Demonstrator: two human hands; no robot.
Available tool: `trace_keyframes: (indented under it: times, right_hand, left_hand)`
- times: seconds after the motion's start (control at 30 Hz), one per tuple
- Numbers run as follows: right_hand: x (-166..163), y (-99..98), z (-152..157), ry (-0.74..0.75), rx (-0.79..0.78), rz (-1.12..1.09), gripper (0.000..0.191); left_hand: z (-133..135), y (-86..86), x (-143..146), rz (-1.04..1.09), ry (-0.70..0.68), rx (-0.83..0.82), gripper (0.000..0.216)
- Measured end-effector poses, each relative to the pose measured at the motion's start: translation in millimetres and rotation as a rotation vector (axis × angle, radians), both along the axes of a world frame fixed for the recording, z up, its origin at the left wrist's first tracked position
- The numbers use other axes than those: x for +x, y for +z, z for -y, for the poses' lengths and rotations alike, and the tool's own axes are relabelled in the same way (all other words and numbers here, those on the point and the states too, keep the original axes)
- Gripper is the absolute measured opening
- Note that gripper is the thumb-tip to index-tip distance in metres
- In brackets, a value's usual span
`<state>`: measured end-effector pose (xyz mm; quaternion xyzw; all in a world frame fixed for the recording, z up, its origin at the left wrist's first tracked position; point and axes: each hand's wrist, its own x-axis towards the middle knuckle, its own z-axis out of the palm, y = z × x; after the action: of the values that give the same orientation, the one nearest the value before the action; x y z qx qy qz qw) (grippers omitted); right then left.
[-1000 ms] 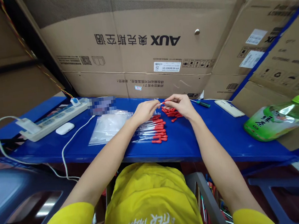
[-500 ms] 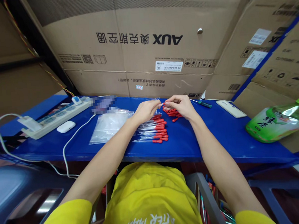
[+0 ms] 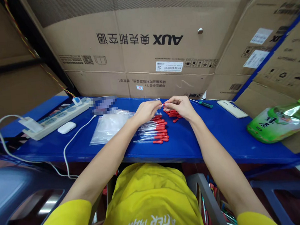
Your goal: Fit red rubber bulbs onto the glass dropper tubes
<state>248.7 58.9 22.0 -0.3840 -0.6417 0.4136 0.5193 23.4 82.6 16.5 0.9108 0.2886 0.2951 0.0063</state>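
My left hand (image 3: 148,111) is closed, its fingertips pinching what looks like a thin clear dropper tube, mostly hidden by the fingers. Facing it, my right hand (image 3: 179,106) pinches a small red rubber bulb (image 3: 163,105) at the tube's end. The two sets of fingertips nearly meet. Under and in front of my left hand lie several clear droppers (image 3: 159,133) with red bulbs, side by side, bulbs toward the right. A heap of loose red bulbs (image 3: 173,114) rests below my right hand.
Clear plastic bags (image 3: 108,127) lie left of the droppers. A green-handled screwdriver (image 3: 205,104), a phone (image 3: 231,108) and a green-labelled bottle (image 3: 279,122) are at the right. A power strip (image 3: 56,119), white case (image 3: 66,127) and cable stand left. Cardboard (image 3: 134,14) walls the back.
Both hands stay almost in place, still pinched together at the red bulb. The droppers and loose bulbs have not visibly moved.
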Motion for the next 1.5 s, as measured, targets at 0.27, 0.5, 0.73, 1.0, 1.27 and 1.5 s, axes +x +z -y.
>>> trace_keyframes:
  times: [0.27, 0.5, 0.73, 1.0, 1.27, 1.5]
  right_hand:
    - [-3.3, -0.3, -0.3, -0.001, 0.027, 0.038, 0.048]
    - [-2.5, 1.3, -2.4, -0.033, 0.048, 0.026, 0.048]
    - [3.6, 2.4, -2.7, -0.019, 0.025, -0.025, 0.051]
    - [2.6, 3.8, 0.5, -0.007, 0.028, -0.030, 0.048]
    - [0.5, 2.1, 0.6, 0.001, 0.026, -0.059, 0.048]
    - [0.7, 0.7, 0.1, 0.018, 0.030, -0.074, 0.044]
  left_hand:
    - [-2.3, -2.4, -0.3, 0.015, 0.009, -0.026, 0.043]
    - [-9.4, -4.3, -1.8, 0.113, 0.044, -0.104, 0.044]
    - [-12.6, -4.5, -4.0, 0.116, -0.004, -0.158, 0.047]
    - [-9.7, -3.1, -4.4, 0.123, -0.040, -0.097, 0.042]
    - [-5.8, -1.0, -3.9, 0.099, -0.038, -0.069, 0.045]
    - [-5.6, -1.0, -3.0, 0.115, -0.061, -0.075, 0.044]
